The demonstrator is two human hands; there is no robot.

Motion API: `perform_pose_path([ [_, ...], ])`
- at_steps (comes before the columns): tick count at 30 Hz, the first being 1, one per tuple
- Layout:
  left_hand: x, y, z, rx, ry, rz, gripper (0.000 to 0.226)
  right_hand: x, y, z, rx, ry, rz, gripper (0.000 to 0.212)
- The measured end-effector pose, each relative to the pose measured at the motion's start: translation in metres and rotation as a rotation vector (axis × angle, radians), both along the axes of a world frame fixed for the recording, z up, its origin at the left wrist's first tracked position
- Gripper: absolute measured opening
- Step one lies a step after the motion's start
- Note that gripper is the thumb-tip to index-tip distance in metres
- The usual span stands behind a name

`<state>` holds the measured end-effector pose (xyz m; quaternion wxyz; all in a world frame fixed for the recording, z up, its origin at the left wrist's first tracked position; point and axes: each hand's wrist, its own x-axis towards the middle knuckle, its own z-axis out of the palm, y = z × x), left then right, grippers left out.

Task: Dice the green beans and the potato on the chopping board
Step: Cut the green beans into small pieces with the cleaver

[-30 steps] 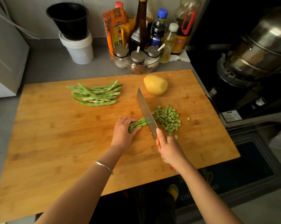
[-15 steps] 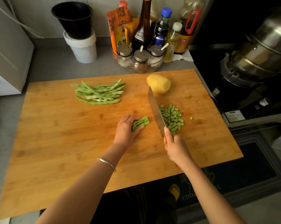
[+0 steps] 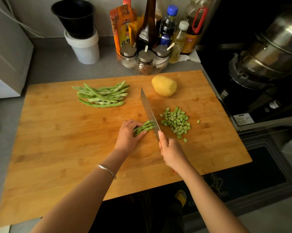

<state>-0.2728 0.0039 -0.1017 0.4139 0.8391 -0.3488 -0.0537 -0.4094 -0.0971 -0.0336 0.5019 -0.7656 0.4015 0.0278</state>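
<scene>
Chopping board (image 3: 57, 148): I see a large wooden board that fills most of the counter, its right edge beside the stove.
Left hand (image 3: 127, 137): it sits near the middle of the board with the fingers curled over the cut bundle (image 3: 144, 127) of green beans, pinning it to the wood.
Cut bundle: a few short bean lengths lie side by side. They stick out from under the left fingertips toward the right, and their free ends meet the blade.
Right hand (image 3: 172, 152): it is wrapped round the handle of the knife (image 3: 149, 113), with one finger up against the heel of the blade. It is just right of the left hand and nearer the front edge.
Knife: a broad blade stands on its edge across the bundle's tips, its point toward the far edge.
Diced beans (image 3: 176, 121): a loose heap lies just right of the blade, with two stray bits beyond it toward the right edge.
Whole beans (image 3: 102, 95): an uncut pile lies toward the far edge, left of the blade tip and well apart from both hands.
Potato (image 3: 164, 85): it is whole and lies near the far edge, beyond the knife point, with neither hand touching it.
Bracelet (image 3: 106, 170): a thin metal band is on the left wrist.
Spice jars (image 3: 143, 64): they are in a glass bowl just past the far edge, with bottles behind.
</scene>
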Motion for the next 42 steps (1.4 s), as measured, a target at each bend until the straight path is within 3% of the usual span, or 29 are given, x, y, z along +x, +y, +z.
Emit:
perform_pose_path([
  [14,-0.006,0.000,0.002,-0.004,0.009,0.028,0.027,-0.012,0.000,0.003,0.031,0.096,0.007,0.060],
  [21,-0.006,0.002,0.003,0.035,-0.001,0.010,0.027,0.001,-0.012,0.005,-0.132,0.065,0.009,0.060],
  [27,-0.007,-0.009,0.004,0.061,0.021,0.009,0.031,-0.028,-0.025,0.013,0.288,-0.131,-0.170,0.058],
  [36,-0.003,-0.013,0.003,0.042,-0.015,-0.003,0.043,-0.029,-0.026,0.027,0.351,-0.203,-0.146,0.050],
  [42,-0.001,-0.011,-0.002,0.028,-0.016,0.017,0.032,-0.022,-0.018,0.025,0.340,-0.160,-0.123,0.051],
])
